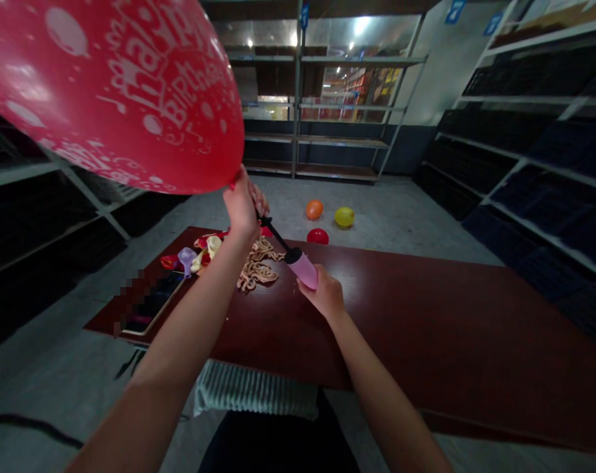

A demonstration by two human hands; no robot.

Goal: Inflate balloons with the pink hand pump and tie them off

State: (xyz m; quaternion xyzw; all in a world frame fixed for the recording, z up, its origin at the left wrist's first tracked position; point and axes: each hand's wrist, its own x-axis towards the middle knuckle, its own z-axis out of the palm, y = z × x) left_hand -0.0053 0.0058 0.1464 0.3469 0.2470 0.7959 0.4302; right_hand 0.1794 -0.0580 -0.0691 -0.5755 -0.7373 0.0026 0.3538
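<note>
A large inflated red balloon point(179, 131) with white birthday lettering fills the upper left. My left hand point(243, 203) is closed around its neck, at the far end of the pump's black rod; the nozzle itself is hidden by the fingers. My right hand point(326, 292) grips the pink body of a balloon pump point(302, 265), held at a slant above the table with its black rod drawn out. Beneath my left hand lie a tangled beige cord point(258, 263) and a heap of uninflated balloons point(186, 258) in several colours.
On the dark red table point(401, 315), a tablet point(152, 302) lies at the left edge. Orange point(314, 209), yellow point(344, 217) and red point(318, 236) balloons rest beyond the table. Metal shelves point(337, 141) stand at the back, with more racks on both sides.
</note>
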